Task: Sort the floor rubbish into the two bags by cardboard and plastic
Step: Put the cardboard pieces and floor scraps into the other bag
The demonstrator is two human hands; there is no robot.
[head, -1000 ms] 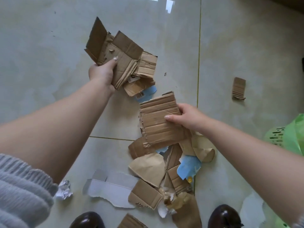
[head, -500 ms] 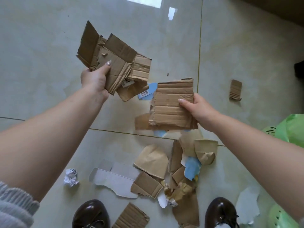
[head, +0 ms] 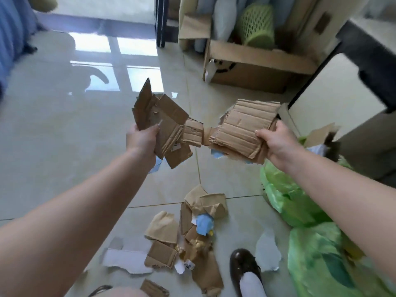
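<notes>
With my left hand (head: 142, 138) and right hand (head: 276, 144) each gripping a cardboard bundle (head: 165, 129) — I'd merge them first, then lower both squarely into the green bag (head: 285, 196).

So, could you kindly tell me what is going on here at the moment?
A person is sorting floor rubbish. The left hand grips a bundle of torn cardboard pieces, and the right hand holds a corrugated cardboard sheet with scraps beneath it, both raised above the floor. Two green bags sit to the right, and a pile of scraps lies on the tiles near the person's shoe.
</notes>
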